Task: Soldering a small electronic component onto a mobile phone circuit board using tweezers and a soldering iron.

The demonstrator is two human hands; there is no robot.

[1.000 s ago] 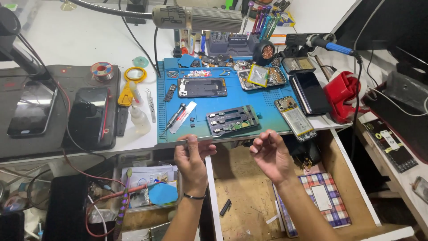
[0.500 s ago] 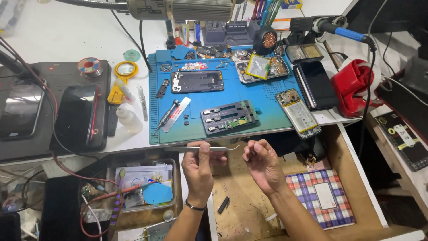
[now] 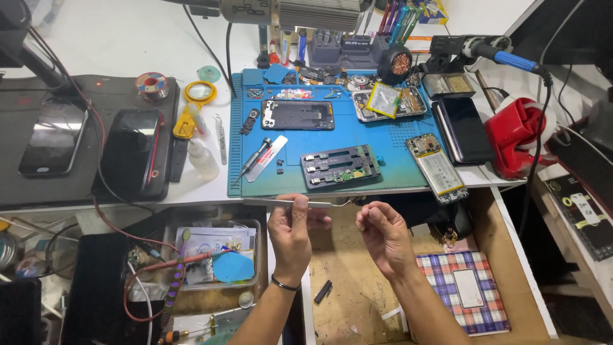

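Left hand (image 3: 290,233): grip pinched on tweezers (image 3: 290,203), lying level.
Right hand (image 3: 383,233): grip curled, empty, just right of the tweezers' tip.
Blue mat (image 3: 383,160): above both grips.

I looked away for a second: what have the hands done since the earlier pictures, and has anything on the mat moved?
The left hand now pinches the tweezers level; a second ago both hands were open and the tweezers were hard to make out. The right hand has curled its fingers, close to the curved tip. Both hands have drawn closer together, over the open drawer. The blue mat and its parts lie as before.
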